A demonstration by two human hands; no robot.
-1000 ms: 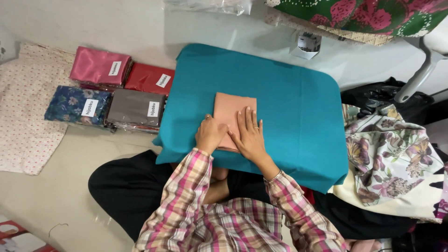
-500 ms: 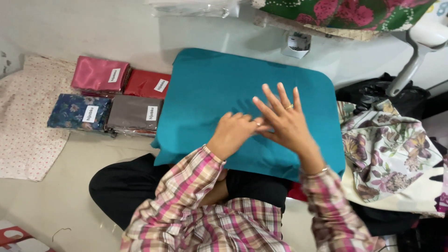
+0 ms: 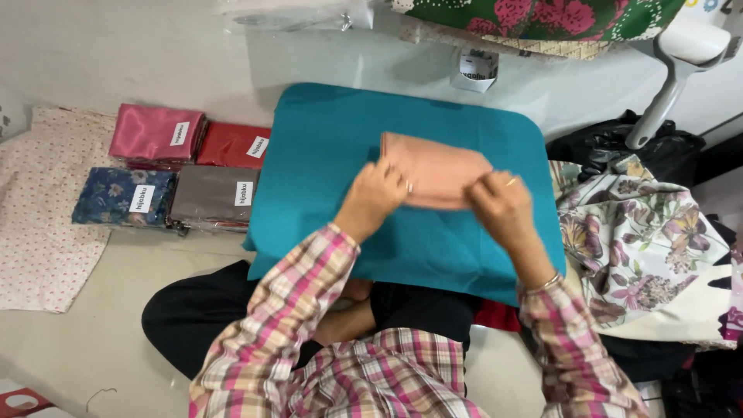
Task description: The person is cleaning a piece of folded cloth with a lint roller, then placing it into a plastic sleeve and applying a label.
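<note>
A folded peach cloth (image 3: 435, 175) is held just above a teal padded board (image 3: 325, 139) on my lap. My left hand (image 3: 377, 195) grips the cloth's near left edge, fingers curled over it. My right hand (image 3: 498, 203) pinches the cloth's right end. The cloth lies crosswise, long side running left to right. Both arms wear pink plaid sleeves.
Packed folded fabrics lie on the floor at the left: pink (image 3: 155, 135), red (image 3: 234, 145), blue floral (image 3: 124, 197) and grey (image 3: 213, 197). A dotted cream cloth (image 3: 42, 209) lies beside them. Floral fabric (image 3: 642, 240) is heaped at the right, and a white stand (image 3: 673, 70) rises behind it.
The peach cloth lay flat under both palms a second ago. My hands then rose over it, and now both grip it, turned crosswise and lifted off the board.
</note>
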